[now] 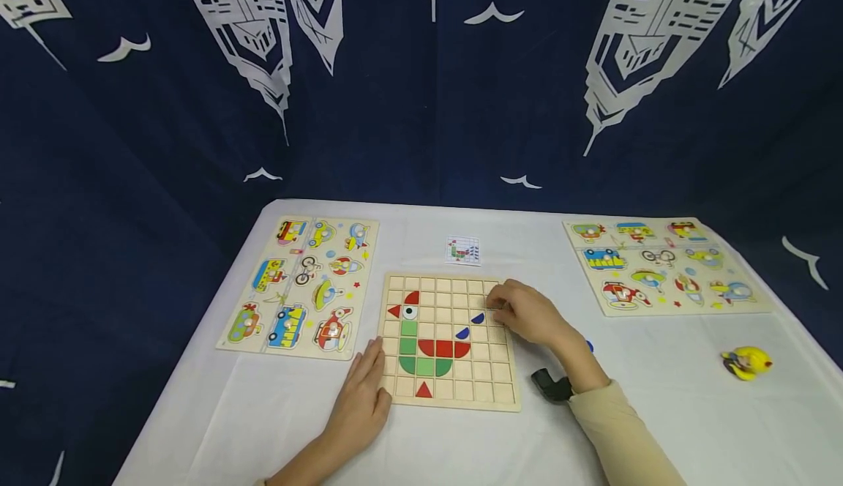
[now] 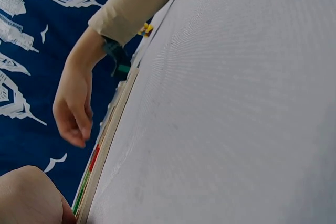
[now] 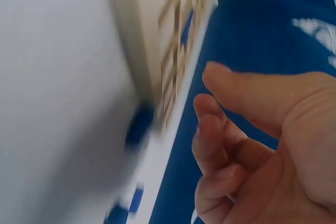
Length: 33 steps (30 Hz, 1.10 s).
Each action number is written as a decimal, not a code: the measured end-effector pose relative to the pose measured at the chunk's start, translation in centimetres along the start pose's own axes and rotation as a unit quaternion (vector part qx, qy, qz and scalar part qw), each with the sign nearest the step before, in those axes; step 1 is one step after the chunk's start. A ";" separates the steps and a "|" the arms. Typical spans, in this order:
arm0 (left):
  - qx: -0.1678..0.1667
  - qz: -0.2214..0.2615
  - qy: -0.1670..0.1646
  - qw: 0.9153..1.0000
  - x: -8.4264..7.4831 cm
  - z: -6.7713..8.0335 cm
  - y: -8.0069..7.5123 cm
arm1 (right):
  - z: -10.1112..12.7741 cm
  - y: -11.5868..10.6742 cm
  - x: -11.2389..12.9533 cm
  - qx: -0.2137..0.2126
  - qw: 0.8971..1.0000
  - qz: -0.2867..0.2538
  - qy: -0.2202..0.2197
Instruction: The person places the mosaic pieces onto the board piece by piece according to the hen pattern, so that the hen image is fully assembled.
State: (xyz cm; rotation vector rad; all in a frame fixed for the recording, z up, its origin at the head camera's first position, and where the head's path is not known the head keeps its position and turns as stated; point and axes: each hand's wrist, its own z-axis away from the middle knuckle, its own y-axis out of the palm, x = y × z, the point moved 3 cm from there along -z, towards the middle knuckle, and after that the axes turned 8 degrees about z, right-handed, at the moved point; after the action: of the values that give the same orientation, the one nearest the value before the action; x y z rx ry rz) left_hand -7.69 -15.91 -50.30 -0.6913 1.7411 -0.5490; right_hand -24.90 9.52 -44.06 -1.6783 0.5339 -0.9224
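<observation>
A square wooden grid board lies on the table. On it, red and green pieces, a white eye piece and two blue half-round pieces form a bird-like figure. My left hand rests at the board's left edge, fingers straight. Above the board's right edge is my right hand, near the upper blue piece. In the right wrist view the right hand has loosely bent fingers and a gap below the thumb; I see nothing held.
A small pattern card lies beyond the board. Vehicle puzzle boards flank it, one left and one right. A yellow toy figure is at far right. One blue piece shows behind the right wrist, beside a black device.
</observation>
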 end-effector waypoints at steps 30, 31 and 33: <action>0.003 0.002 -0.005 1.000 -0.2 0.0 0.0 | 2.6 1.4 -3.2 -0.049 0.994 0.007 0.098; 0.002 0.002 -0.006 1.000 -0.3 0.0 0.0 | 2.6 1.3 -3.3 -0.052 0.994 0.009 0.100; 0.002 0.004 -0.006 1.000 -0.3 0.0 0.1 | 2.6 1.1 -3.3 -0.059 0.993 0.010 0.102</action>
State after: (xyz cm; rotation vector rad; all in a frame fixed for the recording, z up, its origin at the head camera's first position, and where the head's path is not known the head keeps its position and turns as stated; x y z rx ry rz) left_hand -7.65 -15.66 -50.15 -0.6837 1.7295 -0.5424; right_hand -24.65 13.21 -46.34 -1.6898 0.7542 -1.0735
